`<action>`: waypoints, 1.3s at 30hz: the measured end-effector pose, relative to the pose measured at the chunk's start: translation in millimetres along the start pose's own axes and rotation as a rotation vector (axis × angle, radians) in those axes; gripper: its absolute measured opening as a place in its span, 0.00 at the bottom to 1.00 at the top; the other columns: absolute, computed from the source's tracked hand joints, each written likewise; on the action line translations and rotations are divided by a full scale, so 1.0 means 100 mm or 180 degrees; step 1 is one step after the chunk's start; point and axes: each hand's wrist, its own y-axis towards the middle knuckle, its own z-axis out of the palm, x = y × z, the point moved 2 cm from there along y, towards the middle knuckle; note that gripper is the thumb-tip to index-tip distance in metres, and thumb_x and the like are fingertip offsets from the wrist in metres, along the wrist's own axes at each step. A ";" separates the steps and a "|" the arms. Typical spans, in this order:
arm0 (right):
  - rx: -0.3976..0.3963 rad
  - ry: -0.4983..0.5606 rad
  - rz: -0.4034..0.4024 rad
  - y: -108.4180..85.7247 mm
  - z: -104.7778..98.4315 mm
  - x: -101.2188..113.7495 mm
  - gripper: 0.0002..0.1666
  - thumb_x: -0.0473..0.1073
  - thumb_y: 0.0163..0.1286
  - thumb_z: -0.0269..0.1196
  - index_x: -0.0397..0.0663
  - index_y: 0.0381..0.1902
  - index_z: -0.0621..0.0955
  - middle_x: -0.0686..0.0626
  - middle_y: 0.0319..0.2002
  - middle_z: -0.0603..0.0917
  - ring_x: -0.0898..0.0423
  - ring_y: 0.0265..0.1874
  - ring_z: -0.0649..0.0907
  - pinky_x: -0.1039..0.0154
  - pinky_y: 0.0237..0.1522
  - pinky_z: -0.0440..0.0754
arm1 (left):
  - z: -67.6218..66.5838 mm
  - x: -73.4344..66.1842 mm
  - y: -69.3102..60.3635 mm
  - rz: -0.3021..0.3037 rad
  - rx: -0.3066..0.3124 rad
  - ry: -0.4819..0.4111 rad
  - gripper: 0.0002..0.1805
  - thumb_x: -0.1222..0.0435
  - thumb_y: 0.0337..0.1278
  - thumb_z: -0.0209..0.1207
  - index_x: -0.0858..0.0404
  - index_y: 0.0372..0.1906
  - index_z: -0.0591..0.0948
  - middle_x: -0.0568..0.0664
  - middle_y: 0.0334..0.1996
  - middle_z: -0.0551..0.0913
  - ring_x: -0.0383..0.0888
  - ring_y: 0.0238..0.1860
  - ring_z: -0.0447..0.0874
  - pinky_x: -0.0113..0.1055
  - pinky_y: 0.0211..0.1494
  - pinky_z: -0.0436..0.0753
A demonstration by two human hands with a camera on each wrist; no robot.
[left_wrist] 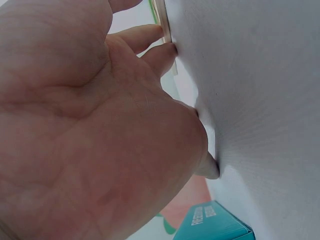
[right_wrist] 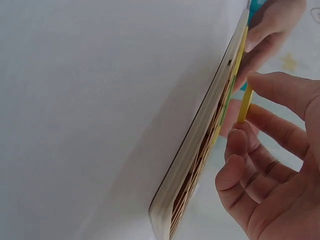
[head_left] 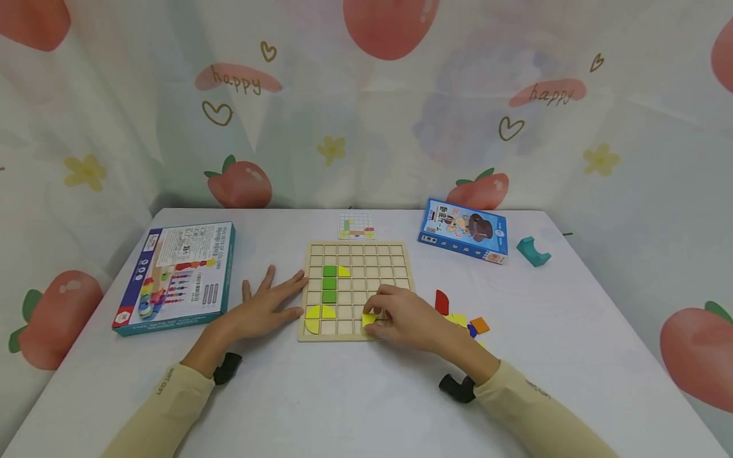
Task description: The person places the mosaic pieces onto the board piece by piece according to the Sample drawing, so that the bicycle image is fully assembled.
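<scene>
fruit-print fabric [head_left: 389, 95] hangs behind a white table [head_left: 321, 394], and the work's all on a wooden grid board [head_left: 372, 271] in the middle. right hand [head_left: 409, 318] has a yellow piece [head_left: 368, 318] pinched in its fingertips, and the right wrist view makes it look just above the board, over the bottom row. left hand [head_left: 258, 312] is spread wide holding nothing, fingertips at the board's left edge, probably steadying it.

so i'd call this placing a piece: two green squares [head_left: 329, 284] and a few yellow bits are already down. next move calls for turning the piece to match its cell, then letting go flat. pattern card [head_left: 356, 226] sits just past the board, too small for me to read properly.

nothing really blocks it, but the right hand hides the near right corner, and the loose pieces [head_left: 456, 319] are partly behind that arm. blue box [head_left: 464, 230] and teal-edged box [head_left: 174, 273] are off to the sides.
</scene>
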 end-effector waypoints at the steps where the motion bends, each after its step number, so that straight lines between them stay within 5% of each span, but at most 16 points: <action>1: -0.0001 0.0000 -0.0021 0.01 0.00 0.02 0.15 0.51 0.67 0.76 0.59 0.50 0.89 0.56 0.43 0.83 0.61 0.36 0.77 0.71 0.36 0.77 | 0.00 0.00 0.00 0.0005 0.0000 -0.0007 0.39 0.48 0.76 0.58 0.47 0.85 0.59 0.47 0.88 0.51 0.69 0.86 0.20 0.82 0.73 0.18; 39: 0.0118 -0.0201 -0.0402 0.40 0.27 0.47 0.15 0.52 0.69 0.74 0.54 0.48 0.90 0.55 0.41 0.84 0.62 0.33 0.78 0.71 0.37 0.76 | -0.02 -0.02 -0.02 0.0009 0.0030 0.0019 0.40 0.47 0.76 0.58 0.47 0.86 0.58 0.47 0.88 0.49 0.69 0.86 0.20 0.82 0.73 0.18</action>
